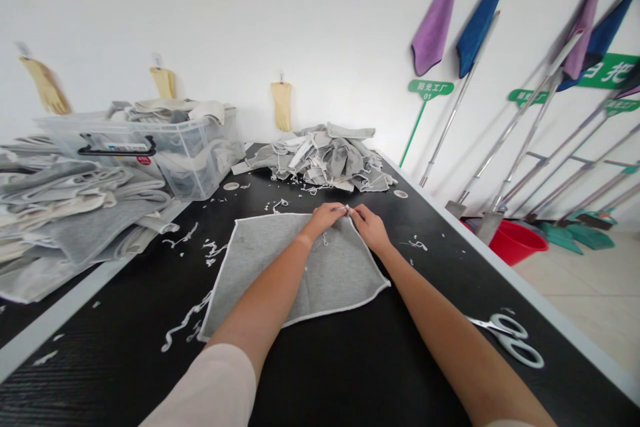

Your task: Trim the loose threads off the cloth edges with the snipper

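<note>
A grey cloth (pixel 320 267) with white stitched edging lies spread on the black table (pixel 345 373). Its far right corner is raised a little between my two hands. My left hand (pixel 326 217) is closed in a pinch at that corner, and a thin, pale sliver shows by its fingertips, too small to name. From the right side, my right hand (pixel 369 225) pinches the same corner, fingertips almost touching the left ones. A short loose thread (pixel 325 238) lies on the cloth below. White-handled scissors (pixel 510 337) rest right of my right forearm, which covers part of their blades.
A heap of grey cloths (pixel 330 157) sits at the table's far end. At left stand a clear plastic bin (pixel 195 167) of cloths and a stacked pile (pixel 90 207). Thread scraps (pixel 187 320) litter the table. Beyond its right edge are a red bucket (pixel 517 243) and mops.
</note>
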Demonstrator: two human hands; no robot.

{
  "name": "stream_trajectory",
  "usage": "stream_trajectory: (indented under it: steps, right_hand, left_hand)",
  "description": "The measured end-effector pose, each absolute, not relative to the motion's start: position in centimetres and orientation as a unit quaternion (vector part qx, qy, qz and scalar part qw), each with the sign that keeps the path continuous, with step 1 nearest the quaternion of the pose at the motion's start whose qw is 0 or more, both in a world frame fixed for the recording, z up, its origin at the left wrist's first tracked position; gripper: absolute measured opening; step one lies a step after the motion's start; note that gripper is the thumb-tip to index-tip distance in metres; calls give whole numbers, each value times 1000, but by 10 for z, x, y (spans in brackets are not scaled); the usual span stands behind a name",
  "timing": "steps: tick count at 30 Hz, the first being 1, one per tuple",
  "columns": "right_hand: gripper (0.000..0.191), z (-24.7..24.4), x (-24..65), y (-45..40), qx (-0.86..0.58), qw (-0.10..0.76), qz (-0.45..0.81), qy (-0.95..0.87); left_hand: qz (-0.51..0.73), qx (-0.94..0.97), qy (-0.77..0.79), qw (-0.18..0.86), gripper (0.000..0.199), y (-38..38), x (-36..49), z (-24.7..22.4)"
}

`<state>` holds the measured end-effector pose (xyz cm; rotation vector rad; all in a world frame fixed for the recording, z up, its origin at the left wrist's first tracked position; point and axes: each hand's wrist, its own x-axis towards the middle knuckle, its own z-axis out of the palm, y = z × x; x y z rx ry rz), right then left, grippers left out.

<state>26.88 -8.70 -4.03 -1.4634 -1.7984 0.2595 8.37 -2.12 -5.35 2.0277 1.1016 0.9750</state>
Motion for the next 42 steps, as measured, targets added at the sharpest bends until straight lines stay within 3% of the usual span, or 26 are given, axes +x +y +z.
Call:
stream_trajectory:
  steps: [42]
  right_hand:
    - [40, -42, 272, -85, -559, 381, 128, -725]
  left_hand:
    - [368, 737, 414, 387, 40, -31, 84, -44]
